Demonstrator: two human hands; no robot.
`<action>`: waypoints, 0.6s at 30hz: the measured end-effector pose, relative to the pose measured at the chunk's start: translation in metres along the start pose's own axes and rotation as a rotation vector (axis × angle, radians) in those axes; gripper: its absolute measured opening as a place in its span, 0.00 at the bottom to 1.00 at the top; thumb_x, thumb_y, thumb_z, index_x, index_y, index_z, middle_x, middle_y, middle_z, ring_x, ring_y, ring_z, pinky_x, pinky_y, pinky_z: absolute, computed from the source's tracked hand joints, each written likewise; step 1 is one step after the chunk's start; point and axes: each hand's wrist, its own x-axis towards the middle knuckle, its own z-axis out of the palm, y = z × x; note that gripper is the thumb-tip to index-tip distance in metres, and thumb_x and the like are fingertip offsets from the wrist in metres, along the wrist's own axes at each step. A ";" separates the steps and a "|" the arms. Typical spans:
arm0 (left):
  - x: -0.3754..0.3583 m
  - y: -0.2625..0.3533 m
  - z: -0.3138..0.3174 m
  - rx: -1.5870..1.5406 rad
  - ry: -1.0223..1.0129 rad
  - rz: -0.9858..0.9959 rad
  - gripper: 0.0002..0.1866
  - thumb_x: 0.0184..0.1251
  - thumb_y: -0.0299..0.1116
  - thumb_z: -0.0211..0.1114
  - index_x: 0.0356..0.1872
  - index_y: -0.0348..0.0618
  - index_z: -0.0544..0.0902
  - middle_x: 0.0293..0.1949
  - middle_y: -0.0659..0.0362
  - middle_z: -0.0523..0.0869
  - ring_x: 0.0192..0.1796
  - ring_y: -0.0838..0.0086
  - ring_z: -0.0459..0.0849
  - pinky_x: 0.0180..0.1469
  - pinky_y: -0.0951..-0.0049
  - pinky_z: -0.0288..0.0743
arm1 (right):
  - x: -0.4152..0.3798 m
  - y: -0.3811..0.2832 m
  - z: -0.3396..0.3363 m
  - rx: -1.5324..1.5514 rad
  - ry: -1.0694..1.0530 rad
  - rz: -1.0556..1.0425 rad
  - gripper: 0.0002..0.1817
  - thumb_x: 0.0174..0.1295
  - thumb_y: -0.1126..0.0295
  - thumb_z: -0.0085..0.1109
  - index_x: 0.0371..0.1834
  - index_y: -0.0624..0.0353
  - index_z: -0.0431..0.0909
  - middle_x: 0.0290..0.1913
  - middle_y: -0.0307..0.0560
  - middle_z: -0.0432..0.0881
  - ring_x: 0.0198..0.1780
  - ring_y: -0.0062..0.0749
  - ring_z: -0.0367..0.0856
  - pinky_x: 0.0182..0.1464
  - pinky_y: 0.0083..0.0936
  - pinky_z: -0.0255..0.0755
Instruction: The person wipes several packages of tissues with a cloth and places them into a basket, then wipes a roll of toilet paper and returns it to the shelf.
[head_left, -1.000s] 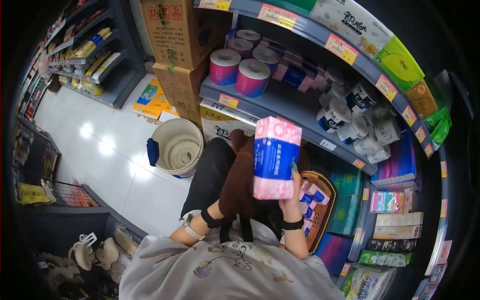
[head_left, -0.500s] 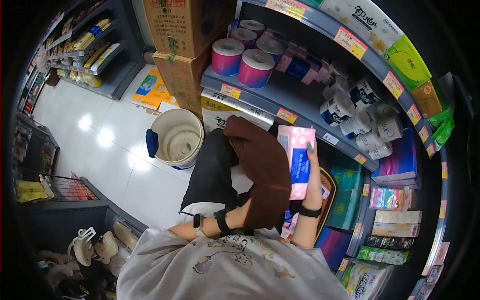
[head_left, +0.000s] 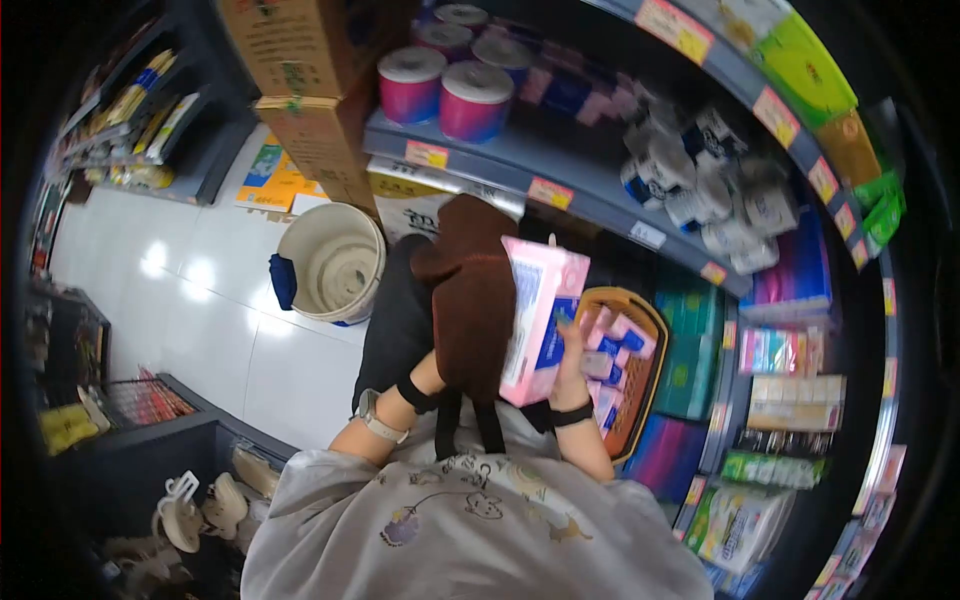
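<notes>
A brown cloth [head_left: 472, 300] hangs over my left hand and hides its fingers; only the wrist with a watch and black band shows below it. My right hand [head_left: 570, 365] is closed on the right side of a pink and blue tissue pack [head_left: 545, 325]. The pack stands tilted between the cloth and my right hand, its pale printed face towards the cloth. Right of this hand, an orange-brown basket [head_left: 650, 395] holds several small pink and blue packs [head_left: 610, 360].
A white bucket [head_left: 335, 262] with a dark blue cloth on its rim stands on the floor. Shelves [head_left: 600, 215] with paper rolls [head_left: 477, 100] run along the back and right. Cardboard boxes [head_left: 315, 145] are stacked behind the bucket. Pale shoes [head_left: 225, 500] lie at lower left.
The pack has moved left and turned, showing its pale side. The cloth and both arms have shifted left in view. More of the basket shows, and the shelves have shifted as the camera moved.
</notes>
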 end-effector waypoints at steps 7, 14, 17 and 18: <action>0.001 0.011 0.001 -0.272 -0.111 0.530 0.13 0.58 0.34 0.47 0.42 0.39 0.68 0.36 0.57 0.72 0.39 0.68 0.70 0.46 0.69 0.60 | 0.043 -0.012 -0.004 0.651 -0.206 0.053 0.27 0.54 0.57 0.45 0.54 0.62 0.61 0.49 0.50 0.71 0.48 0.36 0.72 0.50 0.28 0.67; 0.022 0.018 -0.011 -0.418 -0.084 1.092 0.10 0.53 0.32 0.53 0.36 0.40 0.70 0.26 0.60 0.73 0.30 0.71 0.71 0.35 0.71 0.63 | 0.051 -0.003 0.006 -0.190 -0.040 -0.327 0.32 0.56 0.62 0.43 0.64 0.47 0.44 0.61 0.54 0.52 0.59 0.35 0.58 0.58 0.29 0.55; 0.000 0.033 -0.018 -0.461 0.550 -0.670 0.22 0.48 0.29 0.60 0.46 0.35 0.69 0.40 0.55 0.77 0.42 0.75 0.74 0.47 0.76 0.67 | 0.059 0.007 -0.002 -0.687 0.044 -0.449 0.39 0.54 0.48 0.45 0.64 0.51 0.39 0.63 0.67 0.21 0.65 0.56 0.18 0.60 0.49 0.14; -0.008 0.025 -0.017 -0.454 0.558 -0.672 0.22 0.48 0.29 0.60 0.46 0.35 0.69 0.40 0.55 0.77 0.42 0.75 0.74 0.47 0.76 0.67 | 0.056 0.005 0.004 -0.686 0.034 -0.447 0.39 0.54 0.48 0.45 0.64 0.51 0.39 0.63 0.67 0.21 0.65 0.56 0.18 0.60 0.49 0.14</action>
